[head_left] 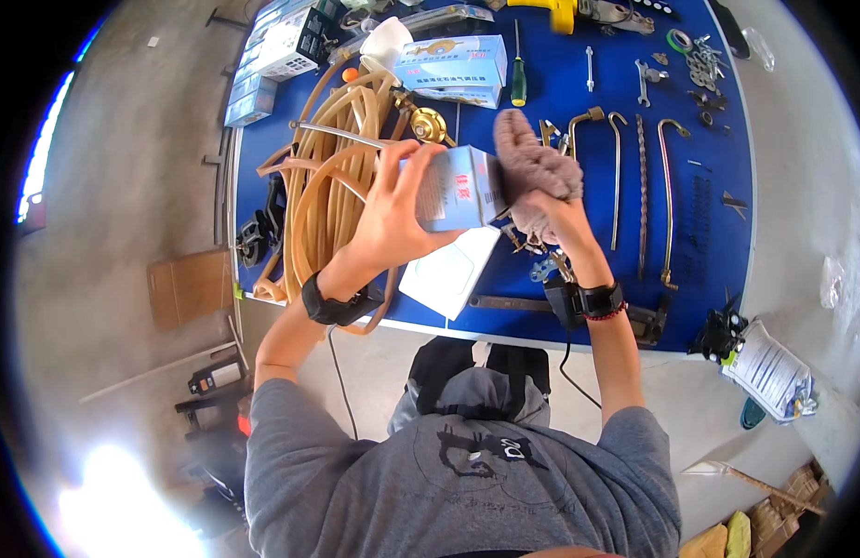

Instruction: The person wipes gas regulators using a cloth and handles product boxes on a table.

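Observation:
My left hand (390, 216) grips a small light-blue cardboard box (448, 193) above the table, its thumb and fingers around the near and left sides. A fluffy grey-brown cloth (540, 166) is bunched in my right hand (567, 229), close against the box's right end. Whether cloth and box touch is hard to see. Under the box lies a white flat item (453, 270). Just beyond my left hand sits a round brass regulator (428, 125), beside a coil of tan rubber hose (318, 205).
On the blue table (593, 177), more light-blue boxes (453, 65) stand at the back. A green-handled screwdriver (518, 82), wrenches (646, 84), bent metal tubes (617, 177) and a yellow tool (562, 15) lie at centre and right. A black clamp (723, 332) hangs at the front right corner.

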{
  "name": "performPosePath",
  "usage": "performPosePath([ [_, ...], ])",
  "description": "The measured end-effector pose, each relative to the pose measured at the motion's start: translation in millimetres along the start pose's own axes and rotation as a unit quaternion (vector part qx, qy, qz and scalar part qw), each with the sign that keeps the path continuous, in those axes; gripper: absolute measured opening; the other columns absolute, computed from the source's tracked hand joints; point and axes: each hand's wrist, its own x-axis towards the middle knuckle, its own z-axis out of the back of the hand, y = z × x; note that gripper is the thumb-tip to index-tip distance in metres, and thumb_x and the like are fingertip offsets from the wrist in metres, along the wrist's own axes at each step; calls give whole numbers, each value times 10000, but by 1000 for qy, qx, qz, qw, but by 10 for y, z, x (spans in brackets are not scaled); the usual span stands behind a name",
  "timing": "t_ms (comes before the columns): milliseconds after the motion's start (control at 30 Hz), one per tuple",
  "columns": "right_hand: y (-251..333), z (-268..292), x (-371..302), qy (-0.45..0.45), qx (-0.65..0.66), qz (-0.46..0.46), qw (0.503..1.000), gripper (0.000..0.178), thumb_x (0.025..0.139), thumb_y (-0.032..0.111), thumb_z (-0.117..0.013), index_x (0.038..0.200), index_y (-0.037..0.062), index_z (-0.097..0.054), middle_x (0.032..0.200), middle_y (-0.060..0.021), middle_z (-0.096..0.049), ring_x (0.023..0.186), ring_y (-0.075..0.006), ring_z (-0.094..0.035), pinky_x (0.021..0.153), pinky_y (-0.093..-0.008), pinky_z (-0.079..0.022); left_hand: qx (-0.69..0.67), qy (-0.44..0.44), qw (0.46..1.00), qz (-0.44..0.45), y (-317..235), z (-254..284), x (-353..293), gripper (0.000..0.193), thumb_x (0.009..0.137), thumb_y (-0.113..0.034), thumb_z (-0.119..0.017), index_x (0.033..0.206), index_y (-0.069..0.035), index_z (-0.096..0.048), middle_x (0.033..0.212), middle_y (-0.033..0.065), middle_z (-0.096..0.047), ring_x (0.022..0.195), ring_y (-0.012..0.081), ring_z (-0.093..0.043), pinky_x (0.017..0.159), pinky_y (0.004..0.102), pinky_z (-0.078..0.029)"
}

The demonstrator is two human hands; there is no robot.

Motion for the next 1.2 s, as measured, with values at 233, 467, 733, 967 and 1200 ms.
performPosePath([
  [233,-112,-950,-709,131,-283,355,881,427,725,-50,-636,1142,-8,-555,1150,-150,-591,1046,-223,-583,898,-294,-436,-2,-71,997,-9,165,158,-708,835,524,-173,-821,1224,-11,-396,1118,181,-438,1010,357,-480,829,410,-433],
  [467,-140,-1778,-1614,56,-414,533,736,376,665,87,-700,1022,-1,-620,1174,-173,-574,1086,-349,-554,904,-366,-447,-71,-213,975,-4,-112,911,-1496,798,456,-115,-813,1168,-6,-469,1081,173,-497,1012,334,-512,869,394,-430],
  [733,-438,-1813,-1548,101,-571,374,724,335,706,136,-686,1026,52,-625,1183,-118,-565,1118,-267,-518,943,-373,-403,-104,-251,962,-21,-27,1616,-2300,880,428,-171,-839,1186,1,-426,1097,128,-465,1023,245,-481,894,343,-397],
  [967,-1157,-1959,-1362,176,277,46,943,435,914,322,-480,1236,31,-450,1187,-121,-540,1102,-246,-520,931,-394,-425,-457,-241,855,47,178,1803,-2571,947,500,-174,-794,1290,4,-303,1156,171,-488,1103,263,-497,950,376,-402],
  [1200,-1260,-2219,-1486,215,277,-35,936,554,885,407,-516,1286,45,-397,1229,-121,-510,1101,-243,-523,937,-374,-438,-522,-13,838,156,844,1921,-2740,964,563,-442,-783,1315,-10,-362,1168,82,-516,1092,184,-483,968,306,-347],
])
